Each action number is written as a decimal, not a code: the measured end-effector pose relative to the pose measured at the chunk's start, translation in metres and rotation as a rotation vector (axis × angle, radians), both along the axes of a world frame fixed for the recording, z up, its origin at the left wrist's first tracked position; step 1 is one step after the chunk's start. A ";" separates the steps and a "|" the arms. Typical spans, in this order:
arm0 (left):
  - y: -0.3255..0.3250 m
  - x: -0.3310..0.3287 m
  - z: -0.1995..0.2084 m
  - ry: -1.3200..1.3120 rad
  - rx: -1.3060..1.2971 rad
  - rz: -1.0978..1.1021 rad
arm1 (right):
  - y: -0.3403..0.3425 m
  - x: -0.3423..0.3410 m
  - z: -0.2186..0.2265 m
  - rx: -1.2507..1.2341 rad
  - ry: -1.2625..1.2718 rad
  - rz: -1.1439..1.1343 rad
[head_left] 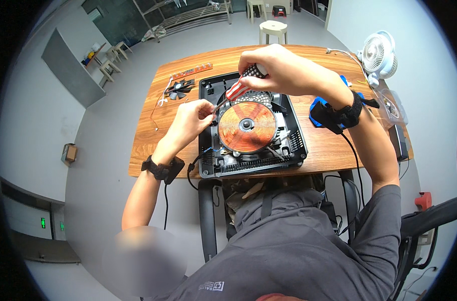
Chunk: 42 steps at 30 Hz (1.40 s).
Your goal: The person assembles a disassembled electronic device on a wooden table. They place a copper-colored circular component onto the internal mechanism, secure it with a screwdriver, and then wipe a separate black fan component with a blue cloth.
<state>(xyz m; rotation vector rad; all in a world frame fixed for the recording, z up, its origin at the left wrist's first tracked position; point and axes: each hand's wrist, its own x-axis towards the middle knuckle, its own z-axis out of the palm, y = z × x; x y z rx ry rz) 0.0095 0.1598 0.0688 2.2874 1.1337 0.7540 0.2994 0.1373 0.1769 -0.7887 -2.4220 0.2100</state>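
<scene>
An induction cooker's open black housing [206, 169] lies on the wooden table in front of me. A round copper coil [234, 131] sits in its middle, with wires around it. My right hand [276, 72] is wrapped round the handle of a screwdriver [237, 92], red and white striped with a black dotted end. The screwdriver slants down to the left, its tip by the housing's left side. There my left hand [192, 120] has its thumb and fingers pinched together at the tip. Whatever they hold is hidden.
Left of the housing lie a black fan [179, 89] and a strip-shaped circuit board [192, 71] with a cable. To the right are a blue cloth [316, 111], a clear plastic box [393, 109] and a black case [399, 142]. A white desk fan [378, 56] stands beyond the right corner.
</scene>
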 end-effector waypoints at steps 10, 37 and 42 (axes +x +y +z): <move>-0.002 0.002 0.002 0.034 0.038 0.001 | -0.002 0.000 -0.001 -0.064 -0.050 -0.035; -0.009 0.014 -0.001 0.084 0.079 -0.033 | -0.006 0.002 -0.011 -0.103 -0.014 -0.050; -0.010 0.015 0.001 0.113 0.084 -0.022 | -0.010 0.001 -0.005 -0.082 -0.043 -0.069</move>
